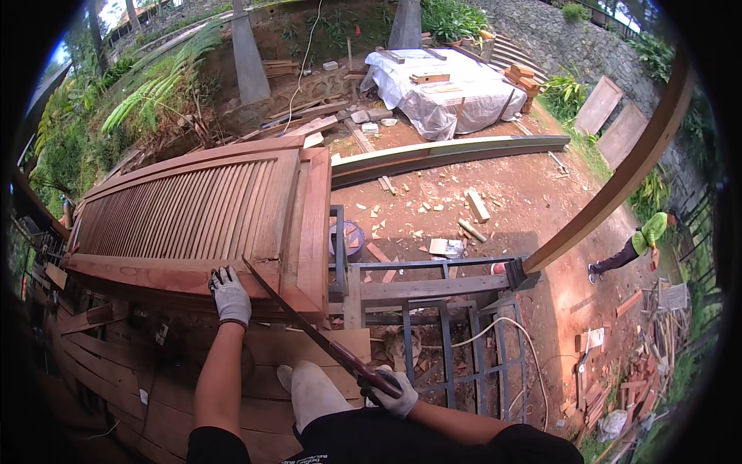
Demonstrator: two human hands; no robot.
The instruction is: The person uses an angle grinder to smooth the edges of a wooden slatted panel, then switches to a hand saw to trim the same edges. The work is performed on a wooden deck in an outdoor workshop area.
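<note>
My left hand (231, 296), in a grey glove with dark fingertips, rests on the near edge of a louvered wooden shutter door (174, 209). The door lies flat, slats upward, apparently stacked with other reddish wooden panels or frames. My right hand (400, 394), also gloved, grips the brown handle of a long, narrow, tapering blade (290, 307); I cannot tell whether it is a saw or a machete. Its pointed tip reaches up to the door's near rail, right of my left hand. Whether the tip touches the wood is unclear.
A dark metal frame (446, 330) stands to the right, with a curved-looking wooden post (614, 180) rising beyond. Wooden boards (266, 400) lie underfoot. Wood offcuts (476, 206) litter the dirt. A plastic-covered stack (440, 87) stands behind. A person (632, 243) in a green top is at far right.
</note>
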